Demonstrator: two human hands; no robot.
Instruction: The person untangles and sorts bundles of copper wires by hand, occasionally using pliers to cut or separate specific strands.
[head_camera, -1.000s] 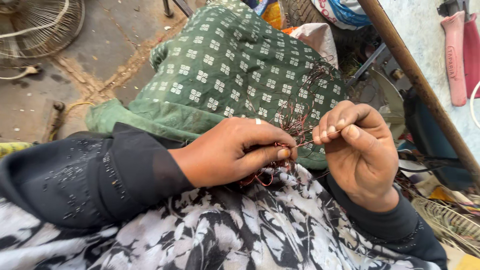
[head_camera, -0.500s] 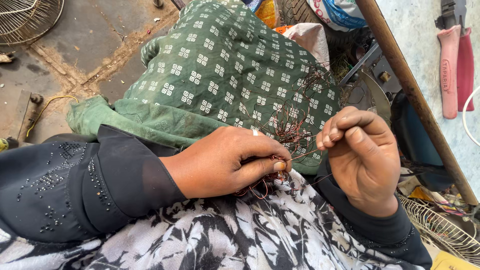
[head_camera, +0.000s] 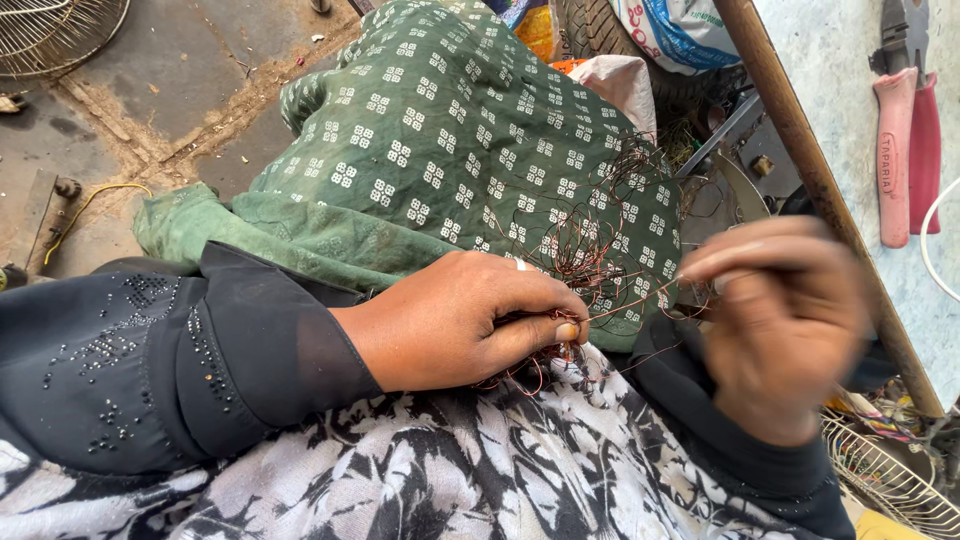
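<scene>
Now | L hand (head_camera: 460, 325) pinches copper wire tangle (head_camera: 590, 250) | R hand (head_camera: 775, 320) blurred, grip unclear

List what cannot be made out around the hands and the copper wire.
- Head view: right hand is motion-blurred, so its grip is unclear.
- Left hand covers where it pinches the tangled copper wire.
- Pink-handled pliers: head cut off by the top edge.

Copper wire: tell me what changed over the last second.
The right hand has pulled away to the right, off the left hand, drawing a strand out of the copper wire tangle; it is blurred, so its grip is unclear. The left hand stays pinched on the wire, over the green cloth.
</scene>
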